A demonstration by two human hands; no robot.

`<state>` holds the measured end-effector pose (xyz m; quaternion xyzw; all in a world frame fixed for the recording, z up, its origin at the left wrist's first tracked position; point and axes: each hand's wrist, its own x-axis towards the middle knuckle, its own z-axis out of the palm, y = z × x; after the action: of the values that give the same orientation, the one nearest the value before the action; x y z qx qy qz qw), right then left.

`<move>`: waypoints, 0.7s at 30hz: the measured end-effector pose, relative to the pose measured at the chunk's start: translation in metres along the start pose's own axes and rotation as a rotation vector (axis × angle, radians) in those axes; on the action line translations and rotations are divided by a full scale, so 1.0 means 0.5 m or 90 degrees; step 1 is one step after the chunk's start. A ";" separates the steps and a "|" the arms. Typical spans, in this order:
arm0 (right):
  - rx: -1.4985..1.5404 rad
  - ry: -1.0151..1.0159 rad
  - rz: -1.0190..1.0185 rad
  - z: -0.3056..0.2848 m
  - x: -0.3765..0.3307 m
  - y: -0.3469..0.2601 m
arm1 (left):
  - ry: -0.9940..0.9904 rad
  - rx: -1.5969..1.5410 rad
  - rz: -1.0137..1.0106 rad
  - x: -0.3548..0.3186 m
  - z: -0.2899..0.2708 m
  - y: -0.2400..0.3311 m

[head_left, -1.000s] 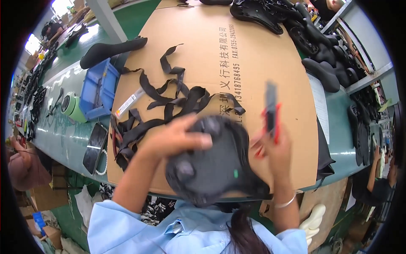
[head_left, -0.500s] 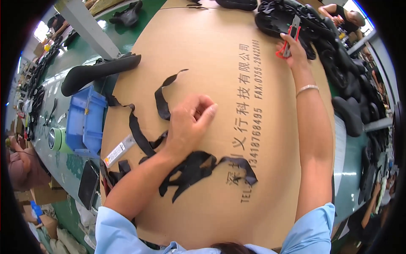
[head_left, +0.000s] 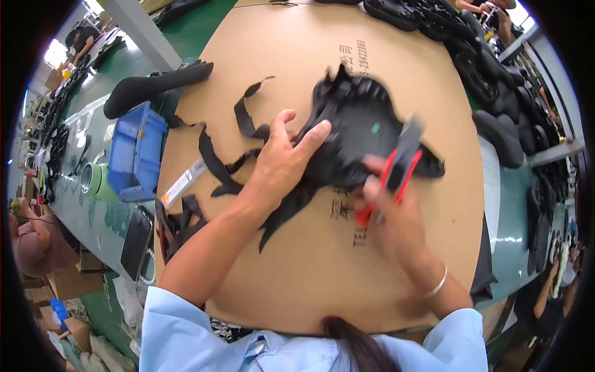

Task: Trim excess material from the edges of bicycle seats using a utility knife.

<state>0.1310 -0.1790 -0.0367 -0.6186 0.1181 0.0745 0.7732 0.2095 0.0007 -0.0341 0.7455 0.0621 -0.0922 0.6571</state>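
Observation:
A black bicycle saddle [head_left: 362, 121] lies with its hollow underside up on the cardboard sheet [head_left: 434, 260], its cover edge ragged around the rim. At its left edge is my left hand [head_left: 285, 149], thumb and forefinger spread, the thumb over the rim; its other fingers are hidden. My right hand [head_left: 390, 214], smeared by motion, is closed around a red and black utility knife [head_left: 400, 167]. The blade points away from me, over the right part of the saddle. Black fabric strips [head_left: 217, 164] lie left of my left hand, and a dark scrap [head_left: 282, 214] hangs below the saddle.
On the left are a black saddle [head_left: 155, 87], a blue bin [head_left: 139, 152], a green cup [head_left: 99, 180], a phone [head_left: 136, 245] and a small labelled packet [head_left: 183, 185]. Several saddles [head_left: 465, 68] are heaped along the far right edge. Other people work around the tables.
A saddle has come from the far right pile to the middle of the cardboard. My right hand has drawn back toward me with the knife; my left hand has opened beside the saddle.

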 end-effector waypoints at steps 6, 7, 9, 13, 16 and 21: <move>-0.185 -0.017 0.012 -0.055 -0.319 -0.007 | -0.166 0.156 -0.003 -0.164 -0.110 -0.016; -0.204 0.128 0.004 -0.060 -0.339 -0.002 | -0.094 0.381 0.138 -0.183 -0.114 -0.021; -0.201 0.291 0.035 -0.079 -0.365 0.031 | 0.125 0.634 0.457 -0.216 -0.085 -0.018; -0.184 0.215 0.071 -0.068 -0.398 0.092 | -0.055 0.613 0.433 -0.328 0.040 -0.012; -0.264 0.277 -0.049 -0.041 -0.414 0.096 | -0.027 0.611 0.409 -0.334 0.084 -0.067; -0.537 0.174 -0.208 -0.053 -0.405 0.080 | -0.002 0.363 0.300 -0.323 0.080 -0.072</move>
<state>-0.0763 -0.1899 -0.0239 -0.8932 0.0793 -0.0886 0.4336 0.0419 -0.0295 -0.0382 0.8924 -0.1403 0.0467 0.4263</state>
